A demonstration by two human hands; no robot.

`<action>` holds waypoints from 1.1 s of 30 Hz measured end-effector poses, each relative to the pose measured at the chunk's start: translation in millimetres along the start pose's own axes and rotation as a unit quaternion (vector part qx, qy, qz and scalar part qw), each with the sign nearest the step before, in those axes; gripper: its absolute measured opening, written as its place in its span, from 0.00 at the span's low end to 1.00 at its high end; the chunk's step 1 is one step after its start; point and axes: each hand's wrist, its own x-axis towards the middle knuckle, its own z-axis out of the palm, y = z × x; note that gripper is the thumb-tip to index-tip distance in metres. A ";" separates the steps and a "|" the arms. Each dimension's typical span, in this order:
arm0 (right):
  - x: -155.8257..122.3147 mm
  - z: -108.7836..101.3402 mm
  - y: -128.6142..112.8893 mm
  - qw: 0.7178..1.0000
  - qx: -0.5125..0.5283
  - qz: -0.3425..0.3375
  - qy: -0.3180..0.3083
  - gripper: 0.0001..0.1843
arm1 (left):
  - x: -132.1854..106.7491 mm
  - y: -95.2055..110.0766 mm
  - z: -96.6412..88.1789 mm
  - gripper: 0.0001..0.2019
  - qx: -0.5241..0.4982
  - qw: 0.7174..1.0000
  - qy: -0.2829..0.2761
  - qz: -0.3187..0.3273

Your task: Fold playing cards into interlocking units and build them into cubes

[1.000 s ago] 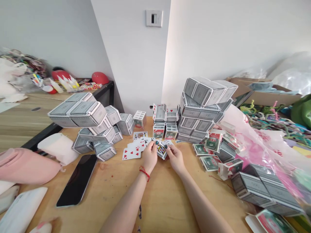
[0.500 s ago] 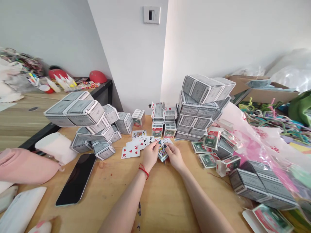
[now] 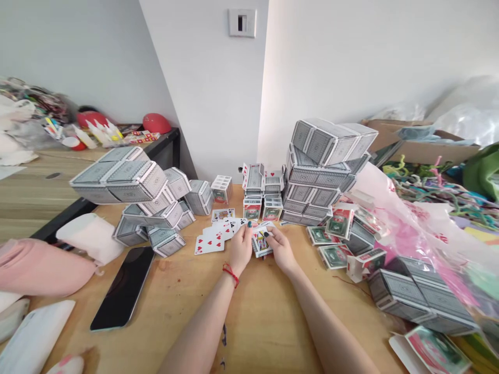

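Close together over the table's middle, both of my hands handle playing cards. My left hand (image 3: 240,245) is closed, thumb and finger pinching the edge of a pale card seen nearly edge-on. My right hand (image 3: 282,252) grips a small stack of playing cards (image 3: 260,245), a picture card facing up. Left of my hands, face-up cards (image 3: 210,242) lie overlapping in a row, hearts and clubs among them. Another picture card (image 3: 223,215) lies behind the row. Card boxes (image 3: 252,209) stand beyond my hands, with card-covered blocks (image 3: 254,179) on top.
Stacked blocks of grey-backed cards rise at the left (image 3: 134,179) and right (image 3: 312,174). A black phone (image 3: 122,288) lies front left. Opened card boxes (image 3: 334,257) and more card blocks (image 3: 421,301) cover the right side, beside pink plastic wrapping (image 3: 413,223).
My left fingertips have moved slightly left, away from the picture card, showing more of it. My right hand stays nearly in place. The surrounding cards and stacks have not moved.
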 end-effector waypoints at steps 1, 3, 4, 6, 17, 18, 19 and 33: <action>0.5 0.5 1.0 1.000 0.007 -0.008 0.011 0.13 | -0.3 -0.3 0.2 0.18 -0.004 1.000 0.005 -0.005; 1.1 1.7 2.4 0.999 0.008 -0.025 0.037 0.12 | -0.8 -1.6 1.1 0.16 -0.006 1.000 0.003 -0.012; 1.1 2.5 2.7 0.998 0.002 -0.033 0.049 0.11 | -1.0 -2.4 1.8 0.15 -0.005 1.000 -0.005 -0.013; 0.5 4.0 2.4 0.997 -0.015 -0.041 0.064 0.10 | -1.2 -3.8 3.6 0.11 0.004 1.000 -0.022 -0.002; -2.5 15.1 5.9 0.999 0.029 -0.014 0.023 0.09 | -4.0 -3.9 10.6 0.08 -0.051 0.998 0.026 0.007; -2.9 16.3 6.1 0.999 0.036 -0.010 0.023 0.09 | -4.3 -3.5 10.5 0.08 -0.065 0.997 0.028 0.000; -3.3 17.3 5.9 0.999 0.043 -0.006 0.022 0.09 | -4.7 -3.1 10.3 0.08 -0.076 0.997 0.031 -0.004; -5.0 18.5 4.6 0.995 0.094 0.014 0.022 0.07 | -5.9 -1.6 12.4 0.07 -0.095 0.994 0.061 -0.016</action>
